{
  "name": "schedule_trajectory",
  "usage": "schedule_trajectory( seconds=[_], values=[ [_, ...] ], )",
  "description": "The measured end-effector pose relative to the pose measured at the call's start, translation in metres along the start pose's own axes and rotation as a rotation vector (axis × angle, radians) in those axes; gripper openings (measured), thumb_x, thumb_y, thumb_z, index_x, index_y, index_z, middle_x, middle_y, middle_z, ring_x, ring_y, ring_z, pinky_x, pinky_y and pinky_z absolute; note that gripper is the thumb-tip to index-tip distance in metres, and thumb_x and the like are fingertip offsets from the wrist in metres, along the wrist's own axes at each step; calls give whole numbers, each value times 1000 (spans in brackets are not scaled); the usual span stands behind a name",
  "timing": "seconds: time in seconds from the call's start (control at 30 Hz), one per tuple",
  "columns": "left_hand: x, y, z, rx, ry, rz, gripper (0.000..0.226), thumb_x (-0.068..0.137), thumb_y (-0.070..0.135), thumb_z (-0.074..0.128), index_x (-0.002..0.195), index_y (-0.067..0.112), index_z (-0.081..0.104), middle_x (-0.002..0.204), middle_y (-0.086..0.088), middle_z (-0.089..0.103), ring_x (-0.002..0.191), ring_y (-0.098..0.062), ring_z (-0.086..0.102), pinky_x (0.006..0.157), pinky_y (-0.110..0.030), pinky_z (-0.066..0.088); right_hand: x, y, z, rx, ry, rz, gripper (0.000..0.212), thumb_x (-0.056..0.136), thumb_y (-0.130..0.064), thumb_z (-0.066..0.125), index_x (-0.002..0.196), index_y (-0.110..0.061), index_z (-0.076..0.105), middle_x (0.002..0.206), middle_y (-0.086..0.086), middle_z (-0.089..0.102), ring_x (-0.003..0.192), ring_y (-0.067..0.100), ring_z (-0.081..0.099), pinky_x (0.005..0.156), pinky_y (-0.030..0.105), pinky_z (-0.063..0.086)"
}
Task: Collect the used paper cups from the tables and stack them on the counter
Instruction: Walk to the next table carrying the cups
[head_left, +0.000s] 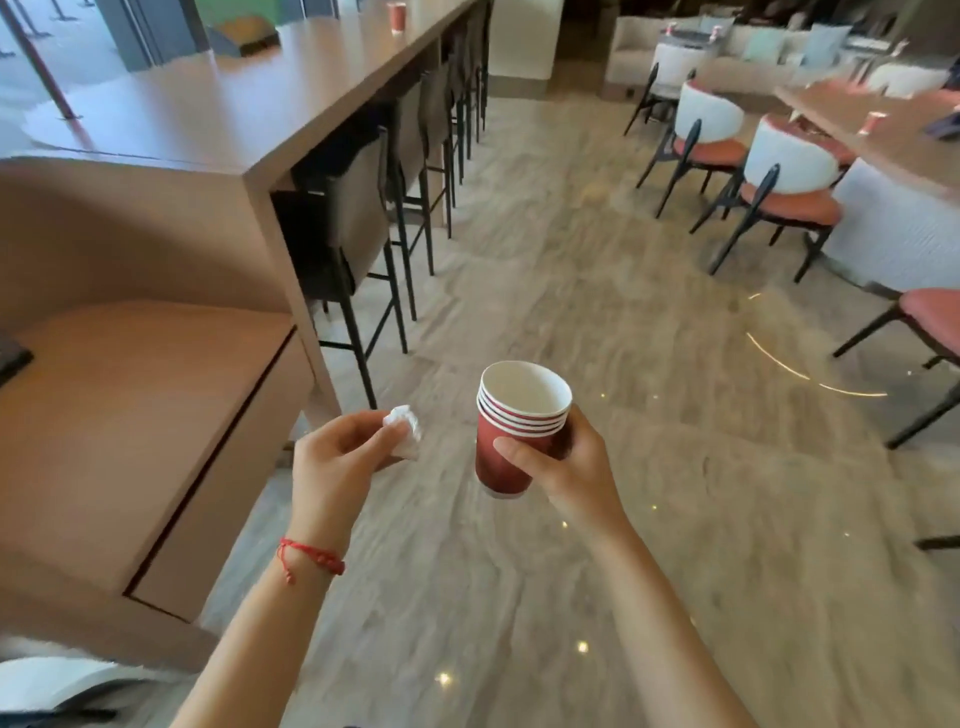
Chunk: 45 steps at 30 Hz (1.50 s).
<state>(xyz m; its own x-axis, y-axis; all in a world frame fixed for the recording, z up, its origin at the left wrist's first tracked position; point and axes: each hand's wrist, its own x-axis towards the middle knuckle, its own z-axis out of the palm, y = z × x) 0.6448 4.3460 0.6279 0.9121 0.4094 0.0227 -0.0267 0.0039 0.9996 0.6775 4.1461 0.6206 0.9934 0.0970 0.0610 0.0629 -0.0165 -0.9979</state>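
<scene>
Right hand (563, 462) gripping a nested stack of red paper cups (511, 431) above the floor, its base blurred, left hand (337, 457) pinching a crumpled white tissue (405, 431), possibly a napkin, far cup (397, 15) on the long worktop (234, 104) blurred

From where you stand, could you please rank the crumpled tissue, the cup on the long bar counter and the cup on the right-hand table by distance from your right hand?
1. Crumpled tissue, in the left hand, just beside the right hand.
2. Cup on the right-hand table, across the aisle.
3. Cup on the long bar counter, at its far end.
</scene>
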Motion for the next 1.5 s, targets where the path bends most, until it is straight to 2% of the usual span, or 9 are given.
schedule_trajectory(
  seconds=[0.1, 0.2, 0.37, 0.53, 0.63, 0.93, 1.17, 1.4, 1.5],
  values=[
    [24, -7, 30, 8, -63, -8, 12, 77, 17, 73, 69, 25, 74, 68, 4, 73, 61, -8, 67, 55, -14, 51, 22, 9, -19, 3, 76, 18, 53, 59, -24, 80, 108, -22, 59, 103, -6, 69, 94, 4, 66, 78, 17, 50],
    [58, -13, 51, 11, -100, -26, 14, 77, 16, 72, 68, 27, 73, 68, 6, 73, 61, -9, 68, 50, -13, 49, 51, 22, -24, 6, 109, 36, 52, 59, -26, 80, 107, -25, 60, 102, -6, 70, 96, 7, 66, 80, 21, 51],
    [138, -26, 79, 1, -135, -46, 11, 78, 15, 71, 73, 24, 71, 68, 7, 72, 65, -7, 70, 52, -11, 50, 124, 42, -22, -10, 150, 44, 53, 58, -29, 80, 107, -26, 60, 105, -3, 70, 100, 12, 65, 87, 29, 52],
    [232, -30, 107, -9, -197, -82, 8, 80, 13, 69, 75, 20, 71, 66, 11, 73, 62, -5, 69, 52, -8, 48, 215, 48, -20, 28, 221, 47, 48, 61, -24, 80, 104, -26, 61, 101, -9, 71, 98, 7, 66, 79, 19, 50],
    [287, -28, 127, -33, -241, -101, 10, 80, 10, 70, 75, 19, 71, 68, 8, 73, 65, -8, 70, 57, -12, 51, 267, 47, -21, 35, 272, 39, 47, 61, -23, 80, 105, -24, 61, 100, -10, 72, 97, 6, 66, 77, 17, 51],
    [413, -50, 204, -5, -267, -168, 6, 78, 7, 70, 75, 12, 72, 68, 2, 73, 64, -11, 70, 57, -15, 53, 394, 74, -57, 61, 324, 64, 42, 62, -16, 77, 101, -23, 61, 97, -16, 72, 92, 1, 67, 73, 11, 49],
    [518, -65, 298, 5, -247, -190, 10, 79, 6, 70, 73, 14, 73, 69, -3, 73, 69, -17, 70, 65, -23, 57, 526, 91, -113, 60, 301, 58, 47, 62, -15, 84, 103, -20, 61, 95, -16, 73, 92, 1, 67, 73, 12, 49],
    [607, -22, 378, -23, -220, -161, 14, 79, 3, 69, 71, 14, 72, 64, 2, 72, 62, -11, 69, 57, -15, 53, 649, 63, -155, 75, 243, 80, 47, 61, -17, 78, 104, -20, 60, 96, -15, 73, 93, 2, 67, 73, 12, 49],
    [647, -27, 402, -11, -206, -172, 15, 79, 4, 69, 71, 16, 72, 65, 3, 72, 62, -9, 69, 56, -13, 52, 697, 69, -163, 60, 229, 86, 54, 57, -26, 82, 105, -20, 60, 99, -13, 72, 95, 3, 67, 74, 13, 50]
  ],
)
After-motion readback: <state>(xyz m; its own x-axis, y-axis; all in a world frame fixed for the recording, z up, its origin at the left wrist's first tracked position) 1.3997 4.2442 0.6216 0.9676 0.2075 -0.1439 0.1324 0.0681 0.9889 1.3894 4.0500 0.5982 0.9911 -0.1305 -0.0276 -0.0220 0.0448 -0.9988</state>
